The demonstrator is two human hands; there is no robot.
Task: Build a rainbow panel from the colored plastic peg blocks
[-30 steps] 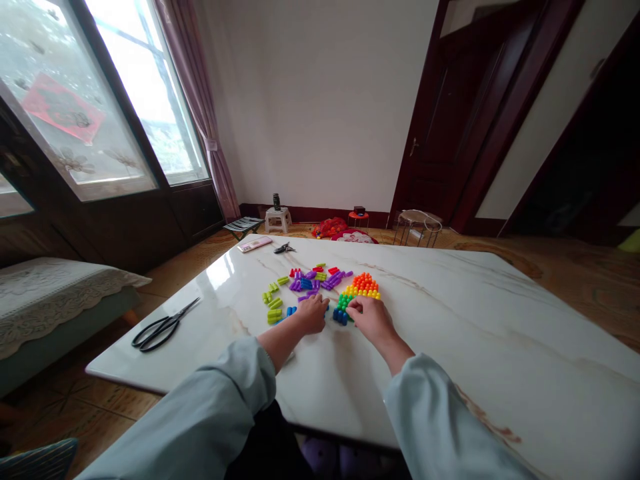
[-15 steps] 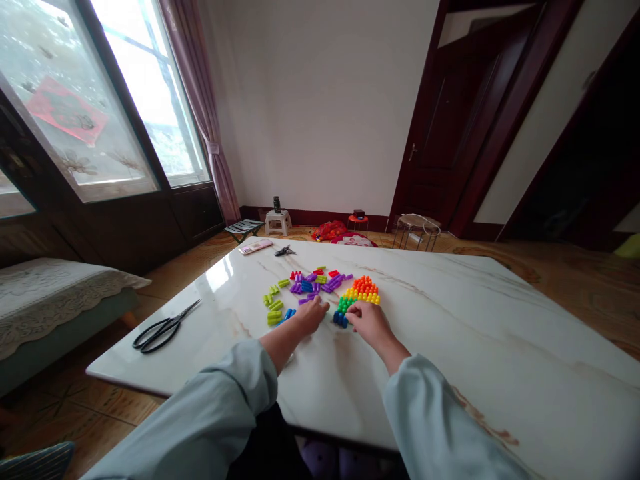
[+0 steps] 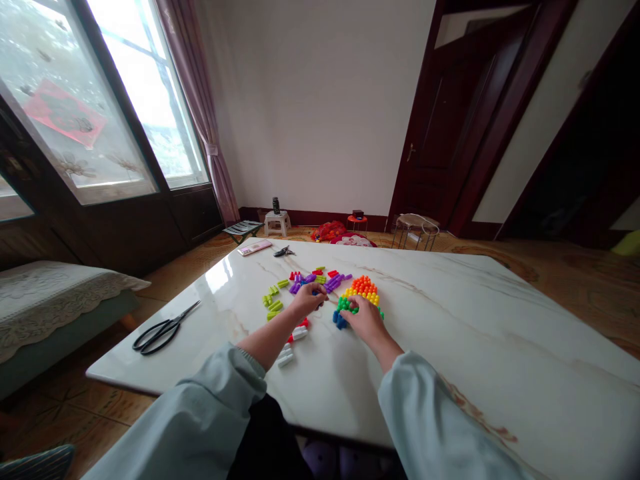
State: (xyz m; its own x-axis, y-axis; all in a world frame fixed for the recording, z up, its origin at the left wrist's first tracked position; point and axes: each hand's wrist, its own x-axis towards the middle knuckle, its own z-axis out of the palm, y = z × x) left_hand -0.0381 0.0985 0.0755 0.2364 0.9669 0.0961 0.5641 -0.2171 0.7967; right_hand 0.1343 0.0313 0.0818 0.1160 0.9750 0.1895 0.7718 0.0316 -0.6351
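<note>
On the table, small bullet-shaped plastic pieces form a block (image 3: 363, 288) with orange, yellow, green and blue bands. My right hand (image 3: 367, 321) is at the near edge of this block, thumb and fingers bent around its green and blue pieces (image 3: 339, 321). To the left, my left hand (image 3: 309, 298) hovers over the loose pieces, its fingertips pinched together. Something dark blue shows below those fingertips, mostly hidden. Loose purple pieces (image 3: 334, 283) lie beyond the left hand. Lime-green pieces (image 3: 273, 300) lie to its left, and white pieces (image 3: 286, 355) beside the forearm.
Black-handled scissors (image 3: 161, 333) lie at the left of the marble-patterned table (image 3: 450, 320). A pink phone (image 3: 255, 247) and small dark pliers (image 3: 284, 251) rest near the far edge. Stools (image 3: 277, 222) stand by the wall. A cloth-covered seat (image 3: 60, 293) is at the left.
My left hand has moved up and slightly left, onto the blue and purple pieces. White and red pieces now show below its forearm. My right hand has shifted slightly.
</note>
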